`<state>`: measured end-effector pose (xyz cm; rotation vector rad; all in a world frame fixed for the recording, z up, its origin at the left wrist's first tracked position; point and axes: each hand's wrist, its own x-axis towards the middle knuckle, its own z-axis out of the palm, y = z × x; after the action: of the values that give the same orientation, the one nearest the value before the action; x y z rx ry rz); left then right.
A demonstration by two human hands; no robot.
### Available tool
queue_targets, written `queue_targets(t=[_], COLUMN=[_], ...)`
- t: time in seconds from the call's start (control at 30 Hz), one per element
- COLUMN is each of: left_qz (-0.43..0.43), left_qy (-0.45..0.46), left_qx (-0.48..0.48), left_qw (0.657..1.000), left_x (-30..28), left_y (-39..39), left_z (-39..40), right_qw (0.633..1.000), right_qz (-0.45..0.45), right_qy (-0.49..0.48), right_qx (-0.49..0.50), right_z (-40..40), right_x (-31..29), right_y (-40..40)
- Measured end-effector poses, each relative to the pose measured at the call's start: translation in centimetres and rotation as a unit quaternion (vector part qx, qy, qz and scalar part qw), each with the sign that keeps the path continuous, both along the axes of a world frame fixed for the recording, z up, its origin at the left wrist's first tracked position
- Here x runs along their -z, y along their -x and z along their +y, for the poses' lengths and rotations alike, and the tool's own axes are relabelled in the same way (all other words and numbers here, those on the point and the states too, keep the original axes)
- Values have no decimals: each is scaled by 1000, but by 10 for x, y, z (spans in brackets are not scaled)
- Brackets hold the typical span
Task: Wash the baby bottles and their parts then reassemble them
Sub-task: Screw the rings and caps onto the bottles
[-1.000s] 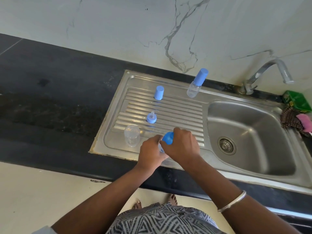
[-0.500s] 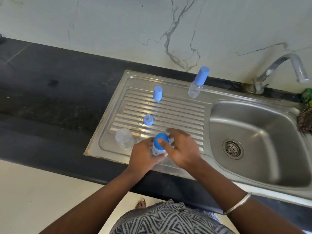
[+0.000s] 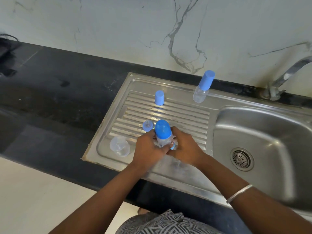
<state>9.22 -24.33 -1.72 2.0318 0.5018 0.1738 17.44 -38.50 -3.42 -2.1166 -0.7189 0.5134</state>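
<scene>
Over ribbed drainboard point(image 3: 168, 114), both hands' fingers point(image 3: 162, 149) clasp capped bottle point(image 3: 163, 132).

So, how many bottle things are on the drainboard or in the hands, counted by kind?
Capped bottles: 2, held and standing
Loose cap: 1
Nipple ring: 1
Open bottle: 1
Total: 5

We see a dark bench point(image 3: 55, 102) holding a steel drainboard point(image 3: 184, 115); on it stand a blue cap point(image 3: 159, 97), a capped bottle point(image 3: 202, 86), a nipple ring point(image 3: 148, 125) and a clear cup point(image 3: 119, 146).
</scene>
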Motion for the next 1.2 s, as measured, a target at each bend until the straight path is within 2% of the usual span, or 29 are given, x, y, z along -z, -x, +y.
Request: queue_targets(t=[0.07,0.2,0.47,0.53,0.77,1.2], left_qz=[-5,8,123,149,194,180], left_qy=[-9,-15,-165,-192,-202,-182], left_qx=[13,10,110,106,77,80], left_qw=[1000,1000,972,964,957,963], left_x=[1,13,30,32,40,47], left_y=[-5,-6,17,20,21,20], left_z=[0,0,13,15,17,16], right_qw=[999,995,969,968,966,954], right_qz=[-34,-36,-35,-38,-56,-22], right_qy=[3,-21,-44,-24,54,51], right_qx=[15,95,240,248,245,294], right_z=[2,11,45,52,64,76], right_x=[2,7,-7,-5,9,20], right_y=[-8,-47,-140,-156,-186,-185])
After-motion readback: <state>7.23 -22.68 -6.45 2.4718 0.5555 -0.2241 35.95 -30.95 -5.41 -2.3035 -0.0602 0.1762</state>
